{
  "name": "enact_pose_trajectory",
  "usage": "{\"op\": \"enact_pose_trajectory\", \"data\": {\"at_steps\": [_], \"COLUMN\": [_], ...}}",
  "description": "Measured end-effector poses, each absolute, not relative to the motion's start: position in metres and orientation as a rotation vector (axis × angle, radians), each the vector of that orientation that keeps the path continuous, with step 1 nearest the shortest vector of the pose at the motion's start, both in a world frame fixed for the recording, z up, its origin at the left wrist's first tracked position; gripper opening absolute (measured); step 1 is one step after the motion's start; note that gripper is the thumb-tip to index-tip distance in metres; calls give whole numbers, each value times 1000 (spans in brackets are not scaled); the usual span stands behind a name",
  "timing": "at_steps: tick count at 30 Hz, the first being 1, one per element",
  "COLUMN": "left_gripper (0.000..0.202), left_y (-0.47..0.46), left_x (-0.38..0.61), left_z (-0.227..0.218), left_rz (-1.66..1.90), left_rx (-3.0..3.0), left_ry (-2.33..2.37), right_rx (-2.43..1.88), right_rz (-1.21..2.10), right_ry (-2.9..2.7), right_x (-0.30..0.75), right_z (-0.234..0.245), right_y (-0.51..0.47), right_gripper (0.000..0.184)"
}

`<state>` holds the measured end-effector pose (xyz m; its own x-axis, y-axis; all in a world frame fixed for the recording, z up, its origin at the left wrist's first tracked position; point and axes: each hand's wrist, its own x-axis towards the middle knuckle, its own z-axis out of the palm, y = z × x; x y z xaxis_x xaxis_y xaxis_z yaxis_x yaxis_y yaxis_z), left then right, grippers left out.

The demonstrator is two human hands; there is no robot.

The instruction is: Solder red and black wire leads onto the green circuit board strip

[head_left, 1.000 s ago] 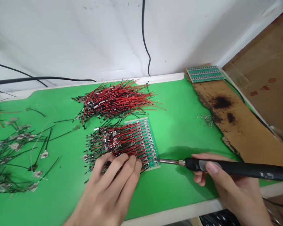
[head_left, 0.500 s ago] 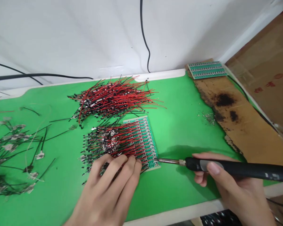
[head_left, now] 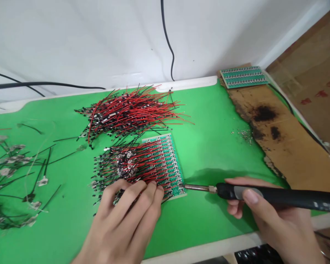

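A green circuit board [head_left: 167, 141] lies on the green mat, with rows of solder pads and many red and black wires soldered along it. The wires run left to a bundle of small black-tipped parts and clear pieces [head_left: 129, 161]. My left hand [head_left: 129, 216] is curled over the lower wires, its fingers closed and pressed together on them; the fingertips are hidden underneath. In my right hand [head_left: 266, 209] is a black soldering iron [head_left: 242, 191], gripped between thumb and fingers. Its metal tip touches the board's lower right edge.
Behind the board lies a heap of loose red and black wires [head_left: 132, 110]. Black-wired clear parts [head_left: 19, 161] are scattered at left. A scorched cardboard piece [head_left: 286, 146] at right bears another green board [head_left: 244, 77]; solder crumbs [head_left: 244, 136] lie beside it.
The view has shifted slightly. Both hands keep their pose, and the iron's tip stays at the same spot on the board's edge.
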<state>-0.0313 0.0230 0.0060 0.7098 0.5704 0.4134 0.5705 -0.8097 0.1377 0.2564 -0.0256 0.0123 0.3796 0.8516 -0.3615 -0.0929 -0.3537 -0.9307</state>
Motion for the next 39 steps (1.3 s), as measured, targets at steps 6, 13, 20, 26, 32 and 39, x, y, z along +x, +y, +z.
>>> {"op": "enact_pose_trajectory", "data": {"at_steps": [6, 13, 20, 26, 32, 39], "left_gripper": [34, 29, 19, 18, 19, 22], "left_y": [24, 23, 25, 23, 25, 22], "left_x": [-31, -29, -25, -25, -26, -27], "left_z": [7, 6, 5, 5, 4, 7], "left_rz": [-708, -706, -766, -780, -771, -754], "left_rx": [-2901, -2896, -2851, -2852, -2846, -2843], "left_ry": [-972, -987, -1019, -1033, -1033, -998], "right_rx": [-1564, -1629, -1652, -1642, -1639, -1640], "right_rz": [1149, 1138, 1140, 1132, 1151, 1134], "right_ry": [-800, -680, -689, -674, -676, -681], "right_x": [262, 253, 254, 252, 253, 252], "right_z": [7, 14, 15, 15, 15, 15], "right_y": [-27, -26, -27, -26, -27, -28], "right_gripper": [36, 44, 48, 45, 46, 44]}}
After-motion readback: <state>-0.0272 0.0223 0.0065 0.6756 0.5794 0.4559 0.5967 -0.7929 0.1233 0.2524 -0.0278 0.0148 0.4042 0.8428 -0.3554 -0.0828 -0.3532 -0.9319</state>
